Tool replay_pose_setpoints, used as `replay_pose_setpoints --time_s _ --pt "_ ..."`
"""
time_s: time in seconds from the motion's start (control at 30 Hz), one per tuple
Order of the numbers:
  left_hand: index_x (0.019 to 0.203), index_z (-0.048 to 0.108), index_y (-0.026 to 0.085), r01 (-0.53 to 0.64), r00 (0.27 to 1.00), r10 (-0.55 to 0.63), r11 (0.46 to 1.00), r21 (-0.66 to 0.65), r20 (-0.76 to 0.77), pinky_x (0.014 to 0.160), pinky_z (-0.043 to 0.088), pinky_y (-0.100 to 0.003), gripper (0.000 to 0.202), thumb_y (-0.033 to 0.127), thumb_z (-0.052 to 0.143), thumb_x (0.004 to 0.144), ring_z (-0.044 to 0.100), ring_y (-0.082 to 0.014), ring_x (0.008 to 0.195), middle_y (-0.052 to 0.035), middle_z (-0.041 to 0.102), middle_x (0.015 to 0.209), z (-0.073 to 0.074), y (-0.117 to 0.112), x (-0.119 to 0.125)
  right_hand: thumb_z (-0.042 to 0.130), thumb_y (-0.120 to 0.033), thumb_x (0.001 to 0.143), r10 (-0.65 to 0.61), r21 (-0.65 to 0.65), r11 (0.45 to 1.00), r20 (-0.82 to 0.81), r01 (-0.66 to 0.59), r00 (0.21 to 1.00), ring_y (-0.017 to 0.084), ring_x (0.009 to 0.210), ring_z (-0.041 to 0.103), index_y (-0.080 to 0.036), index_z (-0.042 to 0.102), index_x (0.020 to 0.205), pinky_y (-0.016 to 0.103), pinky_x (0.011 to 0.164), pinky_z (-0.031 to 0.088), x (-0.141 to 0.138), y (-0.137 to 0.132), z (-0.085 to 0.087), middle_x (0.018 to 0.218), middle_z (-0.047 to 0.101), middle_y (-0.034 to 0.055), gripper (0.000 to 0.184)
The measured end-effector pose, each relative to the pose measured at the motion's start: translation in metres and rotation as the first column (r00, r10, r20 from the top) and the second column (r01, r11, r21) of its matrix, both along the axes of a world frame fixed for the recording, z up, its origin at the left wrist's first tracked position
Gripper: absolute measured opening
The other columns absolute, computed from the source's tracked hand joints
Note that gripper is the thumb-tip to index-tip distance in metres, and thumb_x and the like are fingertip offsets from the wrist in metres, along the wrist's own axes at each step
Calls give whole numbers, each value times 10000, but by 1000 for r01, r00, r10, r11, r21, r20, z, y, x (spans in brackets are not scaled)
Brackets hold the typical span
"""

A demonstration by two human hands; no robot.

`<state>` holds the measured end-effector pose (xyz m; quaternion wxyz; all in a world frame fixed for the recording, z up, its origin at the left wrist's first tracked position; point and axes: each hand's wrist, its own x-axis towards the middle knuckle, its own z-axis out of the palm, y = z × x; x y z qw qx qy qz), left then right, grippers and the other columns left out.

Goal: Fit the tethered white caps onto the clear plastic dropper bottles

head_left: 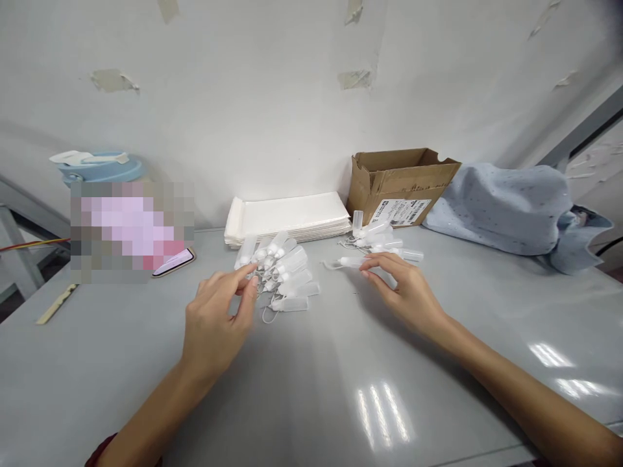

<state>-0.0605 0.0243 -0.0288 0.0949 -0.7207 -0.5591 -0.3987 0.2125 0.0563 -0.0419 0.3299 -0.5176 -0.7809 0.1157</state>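
Small translucent plastic squeeze bottles with white caps and thin loops lie in a heap (287, 269) left of centre. At the heap's near left edge is my left hand (219, 314), its thumb and forefinger slightly apart with nothing visible between them. My right hand (403, 288) pinches the end of one squeeze bottle (349, 262) between thumb and forefinger. That bottle lies almost level, its loop pointing left. Just behind it is a smaller group of the same bottles (382, 239). Part of another bottle shows beneath my right fingers.
White padded envelopes (292, 217) are stacked against the wall. Right of them stands an open cardboard box (399, 188), then a bundle of light blue cloth (501, 207). A phone (174, 262), partly blurred out, and a light blue lid (102, 167) are at the left.
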Motion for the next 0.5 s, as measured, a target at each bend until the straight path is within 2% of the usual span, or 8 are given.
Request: replay_pose_setpoints --time_s 0.1,0.23,0.37,0.5 --pt "985 625 195 67 998 -67 998 11 -5 584 427 -260 167 165 511 866 546 -133 596 18 604 638 2 -5 4 556 -262 852 21 -76 996 -232 -40 972 231 945 599 -222 588 838 364 792 476 -4 -10 14 879 644 30 54" --pt "1041 590 208 282 959 -281 959 36 -41 622 444 -276 211 134 533 852 535 -131 608 25 592 651 -3 -7 7 607 -298 826 37 -180 976 -431 -126 901 207 893 597 -223 569 766 344 788 465 -8 -20 25 806 626 13 103" --pt "1122 537 202 438 899 -438 899 -27 -21 652 465 -304 297 107 543 841 524 -134 627 20 579 683 -6 -9 12 616 -311 821 41 -258 945 -514 -200 857 178 787 592 -209 553 754 316 702 482 -10 -24 29 851 641 34 137" --pt "1104 540 202 519 855 -512 850 -96 82 639 484 -283 261 116 519 858 537 -134 643 12 584 693 -1 -16 20 628 -307 817 63 -263 935 -540 -239 839 183 815 603 -210 555 750 328 730 484 -12 -26 28 871 648 33 139"
